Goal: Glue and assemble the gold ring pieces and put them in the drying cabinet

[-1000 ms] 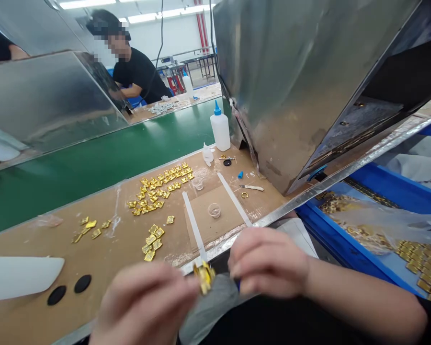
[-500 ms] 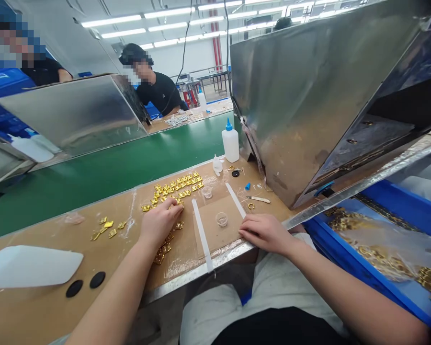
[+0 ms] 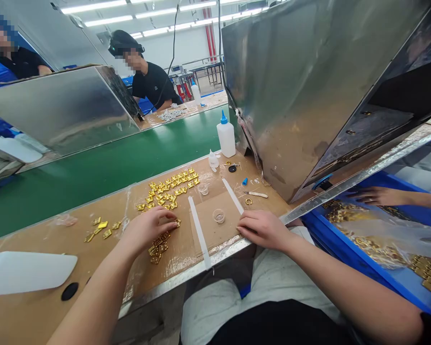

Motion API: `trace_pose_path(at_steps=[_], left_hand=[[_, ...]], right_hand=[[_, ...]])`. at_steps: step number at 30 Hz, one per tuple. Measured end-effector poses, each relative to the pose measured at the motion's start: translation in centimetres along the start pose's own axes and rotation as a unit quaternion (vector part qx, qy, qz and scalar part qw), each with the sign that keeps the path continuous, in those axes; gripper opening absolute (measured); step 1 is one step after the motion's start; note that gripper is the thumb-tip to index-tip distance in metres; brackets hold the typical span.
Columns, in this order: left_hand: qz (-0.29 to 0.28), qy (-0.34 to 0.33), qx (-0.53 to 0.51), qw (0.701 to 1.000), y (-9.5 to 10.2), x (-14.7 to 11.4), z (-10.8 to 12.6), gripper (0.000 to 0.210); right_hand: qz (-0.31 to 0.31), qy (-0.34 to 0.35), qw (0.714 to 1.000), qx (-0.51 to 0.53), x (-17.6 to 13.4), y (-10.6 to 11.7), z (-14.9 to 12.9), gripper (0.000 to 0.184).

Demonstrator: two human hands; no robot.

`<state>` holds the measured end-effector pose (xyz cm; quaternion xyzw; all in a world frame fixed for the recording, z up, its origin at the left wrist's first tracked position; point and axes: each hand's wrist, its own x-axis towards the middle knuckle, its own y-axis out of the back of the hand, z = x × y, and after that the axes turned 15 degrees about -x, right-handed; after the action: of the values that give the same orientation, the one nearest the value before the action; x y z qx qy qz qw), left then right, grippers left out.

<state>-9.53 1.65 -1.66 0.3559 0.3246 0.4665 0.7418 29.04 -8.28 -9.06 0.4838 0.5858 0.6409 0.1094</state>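
My left hand (image 3: 147, 230) is over the table with thumb and fingers closed on a small gold piece (image 3: 177, 223), at the upper end of a cluster of gold pieces (image 3: 158, 249). Beyond it lie rows of similar gold pieces (image 3: 172, 181). My right hand (image 3: 262, 229) rests at the table's front edge, its fingers lying on the cardboard sheet (image 3: 210, 235), with nothing visible in them. Between the hands, a small clear cup (image 3: 219, 216) stands on that sheet, flanked by two white tape strips. Another clear cup (image 3: 203, 189) is farther back.
A squeeze bottle (image 3: 226, 136), small white bottle (image 3: 213, 160), craft knife (image 3: 256, 194) and gold ring (image 3: 249, 201) lie beyond my right hand. A metal panel (image 3: 290, 96) rises at right. Another person's hand (image 3: 377, 195) reaches over a blue bin (image 3: 366, 266). A green belt (image 3: 93, 167) runs behind.
My left hand has come back from the rows toward the nearer cluster and closed on a gold piece there. My right hand stays at the edge. Another person's hand has appeared over the blue bin.
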Motion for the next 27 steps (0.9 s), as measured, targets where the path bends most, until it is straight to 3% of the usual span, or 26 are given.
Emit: trace_pose_path(at_steps=[4, 9, 14, 17, 21, 24, 27], left_hand=[[-0.024, 0.012, -0.007, 1.000, -0.4, -0.1, 0.5, 0.036], [-0.010, 0.022, -0.020, 1.000, -0.7, -0.8, 0.7, 0.038], [0.033, 0.007, -0.061, 0.998, -1.2, -1.3, 0.5, 0.035], [0.077, -0.015, -0.110, 0.991, -1.6, -1.4, 1.3, 0.033], [0.161, -0.035, -0.227, 0.960, -2.5, -0.2, 4.6, 0.033], [0.234, -0.068, -0.334, 0.911, -3.5, 2.5, 7.4, 0.032], [0.293, -0.104, -0.407, 0.859, -4.8, 5.3, 9.0, 0.034]], right_hand=[[-0.001, 0.002, 1.000, 0.003, 0.1, 0.1, 0.0, 0.027], [-0.004, -0.005, 1.000, 0.009, 0.1, 0.3, -0.1, 0.026], [0.076, -0.004, 0.995, 0.067, -0.4, 0.1, 0.0, 0.019], [0.114, -0.044, 0.985, 0.120, 0.3, 0.8, 0.0, 0.022], [0.106, -0.117, 0.980, 0.117, 5.3, 2.9, 0.4, 0.035], [0.084, -0.135, 0.984, 0.083, 11.8, 3.8, 1.3, 0.047], [0.032, -0.126, 0.991, 0.043, 17.3, 3.2, 2.4, 0.051]])
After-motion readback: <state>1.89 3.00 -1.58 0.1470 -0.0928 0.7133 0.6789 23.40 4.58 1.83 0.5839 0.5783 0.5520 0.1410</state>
